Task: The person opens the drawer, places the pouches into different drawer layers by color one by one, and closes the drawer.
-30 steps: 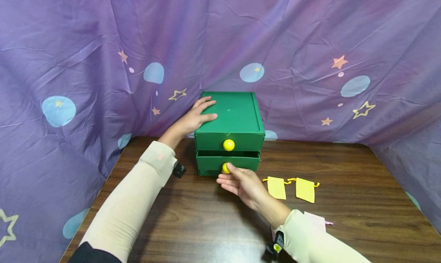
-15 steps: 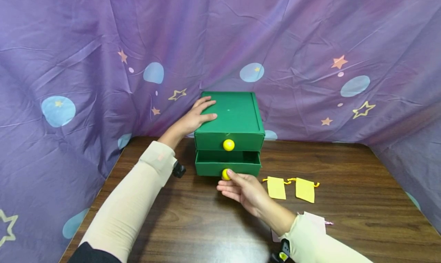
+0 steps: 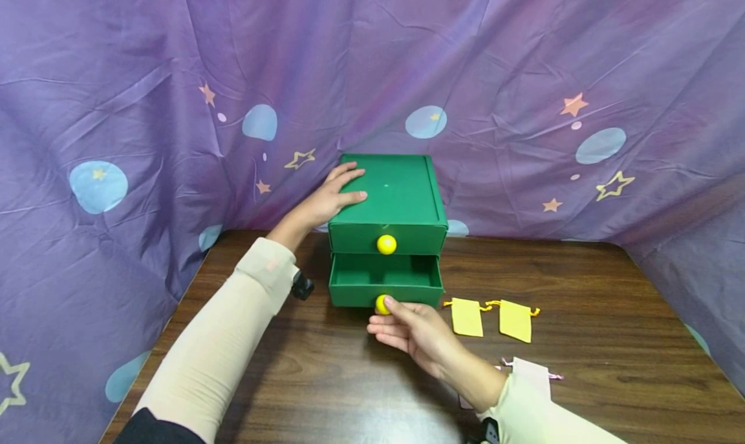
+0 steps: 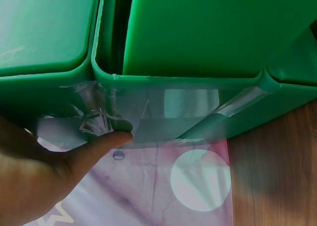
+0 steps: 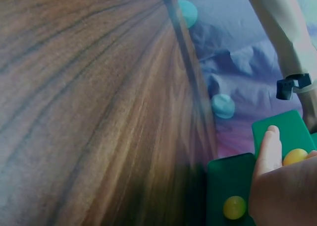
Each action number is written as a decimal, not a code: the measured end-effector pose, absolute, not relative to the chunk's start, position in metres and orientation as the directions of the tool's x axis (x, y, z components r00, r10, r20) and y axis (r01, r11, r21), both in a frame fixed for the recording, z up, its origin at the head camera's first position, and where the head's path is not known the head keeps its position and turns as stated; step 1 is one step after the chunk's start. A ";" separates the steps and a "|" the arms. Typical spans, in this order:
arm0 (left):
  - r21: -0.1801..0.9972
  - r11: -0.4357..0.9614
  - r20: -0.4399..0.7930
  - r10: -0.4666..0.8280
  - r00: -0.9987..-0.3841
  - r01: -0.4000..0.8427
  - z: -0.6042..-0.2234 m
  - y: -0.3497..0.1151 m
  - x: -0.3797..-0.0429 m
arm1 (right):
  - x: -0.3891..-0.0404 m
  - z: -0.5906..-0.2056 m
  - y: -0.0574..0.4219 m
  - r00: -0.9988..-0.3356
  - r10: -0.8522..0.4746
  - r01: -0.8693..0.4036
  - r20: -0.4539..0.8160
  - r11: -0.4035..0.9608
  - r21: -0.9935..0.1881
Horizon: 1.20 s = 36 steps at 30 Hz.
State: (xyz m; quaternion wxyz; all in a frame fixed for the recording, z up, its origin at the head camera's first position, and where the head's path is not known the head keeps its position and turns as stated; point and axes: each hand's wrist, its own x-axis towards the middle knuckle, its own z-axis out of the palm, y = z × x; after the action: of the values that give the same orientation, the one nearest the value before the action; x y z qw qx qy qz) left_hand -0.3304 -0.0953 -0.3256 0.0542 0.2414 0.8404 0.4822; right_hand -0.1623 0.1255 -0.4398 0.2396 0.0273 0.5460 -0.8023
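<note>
A green two-drawer box [image 3: 384, 189] stands near the back of the table. My left hand [image 3: 334, 192] rests on its left top edge, fingers spread. In the left wrist view, the thumb [image 4: 96, 154] lies along the box, near clear tape. My right hand [image 3: 419, 334] pinches the yellow knob [image 3: 382, 304] of the lower drawer [image 3: 349, 295] between thumb and fingers. That drawer stands partly pulled out, and no contents show in its visible part. The upper drawer [image 3: 355, 240], with its own yellow knob [image 3: 387, 244], is closed.
Two yellow drawstring pouches [image 3: 467, 317] lie right of my right hand. A pale pink pouch [image 3: 532, 373] sits nearer, partly behind my right sleeve [image 3: 529, 412]; another pinkish edge shows under the forearm. A purple patterned cloth [image 3: 500, 75] hangs behind the wooden table [image 3: 611, 315].
The lower drawer has slid further out toward me, with my right hand moving along on its knob. My left hand has stayed in place on the box.
</note>
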 end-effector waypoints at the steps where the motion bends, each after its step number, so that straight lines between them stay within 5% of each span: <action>1: 0.837 0.417 0.142 0.459 -0.877 0.354 -0.325 -0.095 -0.330 | -0.161 -0.439 0.126 -0.883 -0.357 0.414 -0.306 -0.285 -0.864; 36: 0.834 0.415 0.149 0.464 -0.873 0.363 -0.325 -0.095 -0.330 | -0.136 -0.440 0.129 -0.869 -0.388 0.427 -0.308 -0.275 -0.861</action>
State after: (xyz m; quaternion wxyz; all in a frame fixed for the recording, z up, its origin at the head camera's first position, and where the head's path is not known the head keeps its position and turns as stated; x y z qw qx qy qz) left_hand -0.3298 -0.0954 -0.3249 0.0522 0.2462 0.8396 0.4813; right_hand -0.1362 0.1286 -0.4403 0.2553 0.0181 0.5454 -0.7981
